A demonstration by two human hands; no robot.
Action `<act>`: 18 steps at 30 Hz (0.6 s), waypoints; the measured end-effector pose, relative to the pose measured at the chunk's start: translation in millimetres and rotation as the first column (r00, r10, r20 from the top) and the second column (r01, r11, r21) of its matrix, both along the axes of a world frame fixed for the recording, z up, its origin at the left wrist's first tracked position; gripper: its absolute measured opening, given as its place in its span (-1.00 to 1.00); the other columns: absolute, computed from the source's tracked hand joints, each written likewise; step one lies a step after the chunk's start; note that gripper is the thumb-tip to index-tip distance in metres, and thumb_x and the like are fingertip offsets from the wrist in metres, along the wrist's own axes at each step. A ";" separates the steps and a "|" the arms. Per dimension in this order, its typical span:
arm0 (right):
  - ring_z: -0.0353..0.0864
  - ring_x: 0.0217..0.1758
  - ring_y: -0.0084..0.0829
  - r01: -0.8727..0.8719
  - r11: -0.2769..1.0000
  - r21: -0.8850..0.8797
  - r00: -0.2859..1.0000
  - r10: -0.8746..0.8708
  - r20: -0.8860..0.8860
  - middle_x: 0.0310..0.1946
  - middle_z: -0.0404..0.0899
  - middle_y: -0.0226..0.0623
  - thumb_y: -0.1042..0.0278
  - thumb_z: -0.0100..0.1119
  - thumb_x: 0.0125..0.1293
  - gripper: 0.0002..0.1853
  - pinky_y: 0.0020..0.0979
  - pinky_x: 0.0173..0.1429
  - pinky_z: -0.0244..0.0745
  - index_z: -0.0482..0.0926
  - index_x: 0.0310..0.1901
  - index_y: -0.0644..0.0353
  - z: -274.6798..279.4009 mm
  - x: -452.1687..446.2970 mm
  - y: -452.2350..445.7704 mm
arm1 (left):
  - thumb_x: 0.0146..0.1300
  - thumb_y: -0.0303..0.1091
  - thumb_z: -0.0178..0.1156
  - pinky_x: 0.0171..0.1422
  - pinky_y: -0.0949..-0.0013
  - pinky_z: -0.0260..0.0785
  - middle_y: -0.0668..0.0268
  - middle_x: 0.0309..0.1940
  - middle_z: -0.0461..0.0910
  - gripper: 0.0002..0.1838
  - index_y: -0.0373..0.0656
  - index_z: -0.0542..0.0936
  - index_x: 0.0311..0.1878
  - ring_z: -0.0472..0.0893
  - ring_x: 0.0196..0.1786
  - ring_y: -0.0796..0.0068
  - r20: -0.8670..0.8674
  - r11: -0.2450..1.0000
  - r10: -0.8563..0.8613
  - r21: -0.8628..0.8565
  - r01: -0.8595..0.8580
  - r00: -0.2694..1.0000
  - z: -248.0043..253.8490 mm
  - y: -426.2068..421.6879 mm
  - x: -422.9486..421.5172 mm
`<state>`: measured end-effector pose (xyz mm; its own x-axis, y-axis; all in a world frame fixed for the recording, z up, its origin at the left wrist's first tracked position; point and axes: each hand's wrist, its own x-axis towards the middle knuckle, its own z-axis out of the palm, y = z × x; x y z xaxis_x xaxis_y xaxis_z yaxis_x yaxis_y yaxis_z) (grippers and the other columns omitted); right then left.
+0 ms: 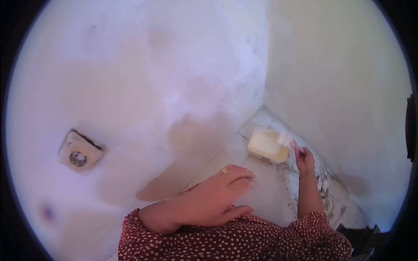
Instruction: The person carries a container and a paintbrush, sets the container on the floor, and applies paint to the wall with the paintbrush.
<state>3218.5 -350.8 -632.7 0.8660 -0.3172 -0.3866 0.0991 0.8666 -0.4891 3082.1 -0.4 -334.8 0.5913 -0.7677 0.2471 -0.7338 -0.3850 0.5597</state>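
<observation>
My left hand [222,195], with a yellow ring on one finger, is held over the dotted red sleeve with its thumb apart from the fingers and nothing in it. Further right, my right hand [304,157] is closed around the pink handle of a brush [286,141]. The brush's pale head is at the right edge of a cream-coloured rectangular container [264,145] on the tiled floor. What lies inside the container is too blurred to make out.
A square socket plate [79,153] with a round outlet is on the wall at left. Pale walls [209,65] meet in a corner above the container. Dirty marks cover the floor tiles [324,187] at right. A dark object [365,237] stands at lower right.
</observation>
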 end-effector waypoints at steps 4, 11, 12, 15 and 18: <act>0.57 -0.38 -0.45 -0.005 1.000 -0.016 0.996 0.006 0.084 -0.49 0.49 -0.33 0.44 -0.03 0.33 -0.87 -0.38 -0.08 0.65 0.42 -0.34 0.31 36.2 2.3 3.2 | 0.07 -0.24 0.34 0.16 0.19 0.31 0.05 0.02 0.43 -0.53 -0.24 0.46 0.00 0.41 0.10 0.05 -0.026 1.000 -0.004 0.030 0.005 1.000 -0.6 0.0 1.3; 0.56 -0.39 -0.50 -0.042 0.998 0.043 0.978 0.032 0.207 -0.47 0.47 -0.35 0.48 -0.02 0.31 -0.87 -0.38 -0.08 0.67 0.43 -0.30 0.40 87.7 2.1 9.9 | 0.11 -0.21 0.30 0.20 0.15 0.29 0.00 0.06 0.39 -0.51 -0.31 0.43 0.02 0.39 0.12 0.01 0.008 0.995 -0.040 0.094 0.039 0.999 2.8 -0.7 4.5; 0.56 -0.39 -0.50 -0.035 0.998 0.052 0.975 0.023 0.220 -0.47 0.46 -0.35 0.48 -0.02 0.30 -0.87 -0.37 -0.08 0.67 0.43 -0.29 0.41 98.0 2.2 11.6 | 0.11 -0.20 0.29 0.20 0.15 0.28 -0.02 0.06 0.39 -0.50 -0.33 0.42 0.02 0.38 0.12 0.00 0.003 0.994 -0.058 0.094 0.058 0.998 3.4 -0.6 4.6; 0.54 -0.40 -0.53 -0.081 0.996 0.038 0.946 0.065 0.317 -0.47 0.45 -0.37 0.51 -0.01 0.27 -0.88 -0.36 -0.06 0.67 0.43 -0.29 0.41 132.0 -2.4 15.3 | 0.14 -0.19 0.26 0.23 0.13 0.25 -0.06 0.06 0.38 -0.48 -0.38 0.40 0.03 0.37 0.13 -0.04 0.020 0.991 -0.099 0.093 0.097 0.995 3.1 0.1 4.1; 0.53 -0.30 -0.43 -0.220 0.975 -0.006 0.856 0.196 0.478 -0.42 0.44 -0.30 0.48 -0.02 0.26 -0.88 -0.35 -0.01 0.62 0.41 -0.29 0.38 172.1 1.0 17.5 | 0.15 -0.21 0.24 0.26 0.12 0.23 -0.11 0.07 0.36 -0.47 -0.41 0.38 0.05 0.34 0.14 -0.07 0.066 0.987 -0.135 0.096 0.128 0.989 -5.6 1.5 1.5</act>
<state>3219.5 -333.3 -460.6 0.9920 -0.1010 0.0757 0.1226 0.9138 -0.3873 3083.6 1.1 -340.4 0.4668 -0.8589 0.2108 -0.8184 -0.3293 0.4708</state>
